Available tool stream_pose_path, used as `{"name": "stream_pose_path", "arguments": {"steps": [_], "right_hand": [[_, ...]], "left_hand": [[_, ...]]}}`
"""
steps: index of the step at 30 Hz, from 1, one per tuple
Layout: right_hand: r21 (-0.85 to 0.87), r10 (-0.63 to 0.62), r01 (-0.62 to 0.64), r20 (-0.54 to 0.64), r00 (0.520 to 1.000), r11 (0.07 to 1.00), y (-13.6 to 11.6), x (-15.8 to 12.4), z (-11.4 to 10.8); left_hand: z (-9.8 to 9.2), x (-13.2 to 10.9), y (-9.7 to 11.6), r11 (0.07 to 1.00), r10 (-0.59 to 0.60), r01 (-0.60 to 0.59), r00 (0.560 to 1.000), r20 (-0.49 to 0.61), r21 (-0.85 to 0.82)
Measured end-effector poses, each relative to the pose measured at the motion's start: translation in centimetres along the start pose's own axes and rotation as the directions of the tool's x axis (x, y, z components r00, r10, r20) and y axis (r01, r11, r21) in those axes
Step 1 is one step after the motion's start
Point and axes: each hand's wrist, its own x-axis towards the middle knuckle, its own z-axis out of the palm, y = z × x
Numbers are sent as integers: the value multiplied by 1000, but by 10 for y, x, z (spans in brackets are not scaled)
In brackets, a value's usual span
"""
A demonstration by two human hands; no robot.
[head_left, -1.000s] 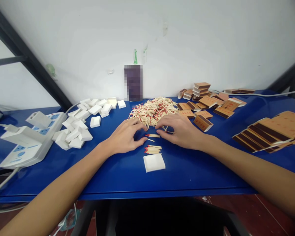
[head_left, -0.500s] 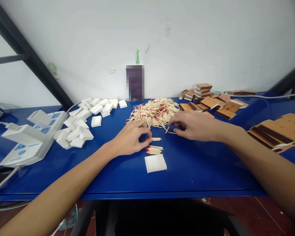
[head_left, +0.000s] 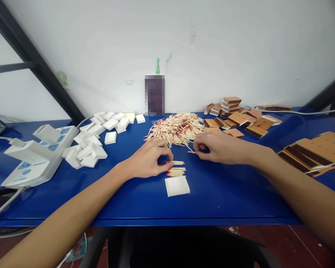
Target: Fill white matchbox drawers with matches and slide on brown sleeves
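A big heap of red-tipped matches (head_left: 175, 127) lies at the back middle of the blue table (head_left: 128, 201). My left hand (head_left: 147, 160) rests just in front of it, thumb and fingers pinched on the red ends of a few matches (head_left: 177, 162). Below those lies a small aligned bundle of matches (head_left: 176, 172), and in front of it an upturned white matchbox tray (head_left: 177, 185). My right hand (head_left: 222, 148) sits to the right of the heap, fingers curled and pinching a single match (head_left: 192, 152) on the table.
Several white inner trays (head_left: 95, 138) are piled at the left, beside white power strips (head_left: 30, 158) with a cable. Brown matchbox sleeves (head_left: 234, 118) lie back right, and flat brown sleeves (head_left: 315, 150) are fanned at the far right. A blurred dark object (head_left: 154, 95) stands against the wall.
My right hand moved out to the right edge of the heap and drew a single match toward me. My left hand closed its pinch on the few matches above the bundle.
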Motion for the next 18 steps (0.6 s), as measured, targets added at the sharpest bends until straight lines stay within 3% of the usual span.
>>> {"name": "stream_pose_path", "arguments": {"steps": [7,14,18], "right_hand": [[16,0,-2,93,996,1000,-21,1,-7],[46,49,-52,74,996,998,-30,4,-2],[39,33,-32,-4,999,999,-30,7,7]], "left_hand": [[-1,-1,-1,999,21,-21,1000,4,-31],[1,0,-3,1000,5,-5,1000,-6,4],[0,0,-3,998,-27,28,999,-31,55]]}}
